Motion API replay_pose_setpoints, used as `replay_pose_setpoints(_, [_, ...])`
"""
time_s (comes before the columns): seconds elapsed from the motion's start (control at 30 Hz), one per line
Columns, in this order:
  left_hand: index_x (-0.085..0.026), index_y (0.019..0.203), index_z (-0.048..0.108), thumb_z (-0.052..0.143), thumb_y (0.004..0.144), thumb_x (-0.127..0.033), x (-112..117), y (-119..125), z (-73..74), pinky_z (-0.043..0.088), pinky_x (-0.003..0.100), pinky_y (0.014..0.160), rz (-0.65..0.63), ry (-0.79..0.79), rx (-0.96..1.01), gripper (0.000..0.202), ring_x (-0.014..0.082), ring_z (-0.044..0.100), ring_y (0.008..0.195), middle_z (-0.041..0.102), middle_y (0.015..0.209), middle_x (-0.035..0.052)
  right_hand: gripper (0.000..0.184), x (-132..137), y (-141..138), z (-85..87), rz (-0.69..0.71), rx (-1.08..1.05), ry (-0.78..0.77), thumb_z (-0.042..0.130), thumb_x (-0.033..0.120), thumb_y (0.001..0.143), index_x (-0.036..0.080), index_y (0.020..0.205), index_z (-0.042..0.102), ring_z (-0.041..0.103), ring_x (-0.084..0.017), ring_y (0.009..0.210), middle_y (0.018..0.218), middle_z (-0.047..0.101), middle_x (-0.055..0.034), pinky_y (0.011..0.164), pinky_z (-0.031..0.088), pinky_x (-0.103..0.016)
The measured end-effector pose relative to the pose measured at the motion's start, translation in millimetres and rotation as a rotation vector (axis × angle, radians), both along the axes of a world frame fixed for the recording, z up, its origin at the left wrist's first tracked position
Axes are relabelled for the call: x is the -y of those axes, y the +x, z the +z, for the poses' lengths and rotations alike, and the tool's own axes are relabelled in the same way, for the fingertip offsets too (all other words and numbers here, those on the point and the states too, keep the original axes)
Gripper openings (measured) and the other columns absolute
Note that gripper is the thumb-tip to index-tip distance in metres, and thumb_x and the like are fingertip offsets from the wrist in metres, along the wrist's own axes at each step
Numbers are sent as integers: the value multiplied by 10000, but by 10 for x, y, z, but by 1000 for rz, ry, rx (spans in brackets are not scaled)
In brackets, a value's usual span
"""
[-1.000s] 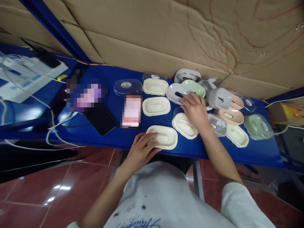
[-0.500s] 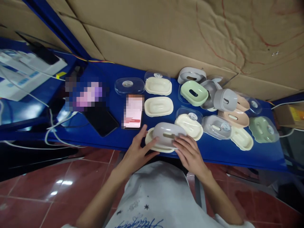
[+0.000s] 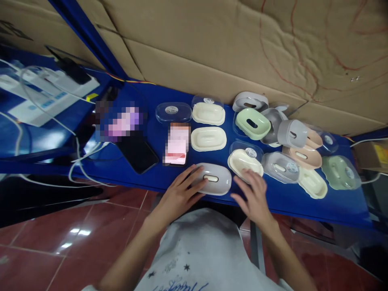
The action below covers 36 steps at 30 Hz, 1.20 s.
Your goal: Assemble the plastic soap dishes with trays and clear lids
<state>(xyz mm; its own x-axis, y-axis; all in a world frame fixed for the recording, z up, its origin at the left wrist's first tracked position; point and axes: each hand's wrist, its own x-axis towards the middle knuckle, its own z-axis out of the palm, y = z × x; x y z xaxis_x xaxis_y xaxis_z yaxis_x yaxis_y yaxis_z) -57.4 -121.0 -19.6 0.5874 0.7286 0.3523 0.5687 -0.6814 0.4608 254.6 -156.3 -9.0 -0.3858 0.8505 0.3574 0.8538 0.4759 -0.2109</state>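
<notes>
A grey oval soap-box part with a slot (image 3: pixel 214 184) lies upside down over a cream tray at the near edge of the blue table (image 3: pixel 145 121). My left hand (image 3: pixel 178 195) rests against its left end, fingers spread and flat. Just to its right hovers my right hand (image 3: pixel 253 195), fingers apart, holding nothing and slightly blurred. Beyond that hand sits a cream tray under a clear lid (image 3: pixel 245 161).
Two cream trays (image 3: pixel 208 138) and a clear lid (image 3: pixel 173 112) lie behind. A pile of green, grey, pink and cream parts (image 3: pixel 291 137) fills the right side. Two phones (image 3: pixel 138 153) lie left of centre; cables and white boxes (image 3: pixel 45 93) at far left. A cardboard wall stands behind.
My right hand carried the grey part from the pile to the near cream tray, set it down over it and let go. My left hand stayed at the tray.
</notes>
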Motion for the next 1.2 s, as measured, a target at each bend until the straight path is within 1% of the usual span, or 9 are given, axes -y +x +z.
replay_pose_setpoints(0.1, [-231, 1494, 601, 693, 1047, -194, -26, 22, 17, 525, 602, 1245, -4, -4, 23, 458, 341, 397, 1625, 499, 1688, 128, 756, -96, 238, 35, -212, 47, 5, 716, 448, 1036, 269, 1695, 389, 453, -423, 1566, 1675, 482, -206, 1223, 435, -681])
replay_pose_setpoints(0.27, [-211, 1463, 617, 703, 1039, -193, -84, 117, 20, 511, 587, 1263, -39, 7, 39, 434, 347, 379, 1632, 502, 1680, 142, 564, -425, 328, 105, -88, -63, 24, 611, 259, 1089, 341, 1631, 479, 520, -328, 1530, 1625, 554, -122, 1223, 504, -578])
replay_pose_setpoints(0.37, [-230, 1459, 613, 699, 1045, -211, -105, 177, 8, 512, 576, 1265, -41, -10, 42, 424, 333, 370, 1639, 506, 1677, 125, 439, -579, 244, 117, -135, -91, 104, 601, 232, 1082, 281, 1518, 596, 552, -346, 1485, 1562, 584, -159, 1177, 526, -587])
replay_pose_setpoints(0.5, [-267, 1474, 599, 700, 1047, -225, -118, 200, -8, 541, 575, 1238, -28, -23, 58, 440, 320, 385, 1633, 522, 1666, 104, 265, -559, 147, 27, -223, -51, 107, 641, 299, 1076, 221, 1323, 696, 709, -316, 1182, 1245, 745, -141, 1028, 573, -511])
replay_pose_setpoints(0.67, [-282, 1457, 612, 746, 1004, -208, -139, 177, 9, 518, 594, 1252, -54, -60, 123, 478, 326, 396, 1625, 532, 1652, 98, 300, -406, 135, -87, -273, -5, 30, 570, 315, 1112, 181, 1361, 671, 704, -322, 1196, 1286, 760, -156, 1011, 532, -490])
replay_pose_setpoints(0.8, [-306, 1498, 580, 762, 1006, -265, -133, 161, 35, 525, 589, 1242, -29, -107, 174, 526, 339, 452, 1585, 486, 1671, 114, 244, -356, 124, 33, -217, -125, -34, 536, 248, 1123, 239, 1287, 717, 738, -271, 1107, 1209, 799, -83, 978, 521, -450])
replay_pose_setpoints(0.97, [-360, 1698, 319, 792, 991, -385, -101, 150, 3, 525, 582, 1238, 63, -265, 206, 851, 355, 476, 1571, 359, 1747, 141, 261, -209, -28, 291, -160, -414, -129, 562, 246, 1108, 300, 1325, 697, 738, -247, 1095, 1208, 793, -50, 957, 560, -420])
replay_pose_setpoints(1.1, [-392, 1743, 174, 820, 966, -432, -106, 157, -38, 496, 594, 1256, 92, -327, 207, 1012, 358, 445, 1594, 370, 1752, 135, 407, -110, -136, 306, 17, -356, -179, 542, 172, 1091, 334, 1447, 655, 728, -252, 1103, 1216, 780, -50, 981, 545, -442])
replay_pose_setpoints(1.2, [-382, 1747, 166, 802, 980, -443, -114, 163, -45, 490, 593, 1258, 87, -315, 198, 998, 354, 457, 1586, 400, 1732, 143, 467, -129, -141, 256, 41, -292, -128, 519, 124, 1082, 332, 1481, 643, 717, -253, 1108, 1204, 767, -59, 979, 528, -442])
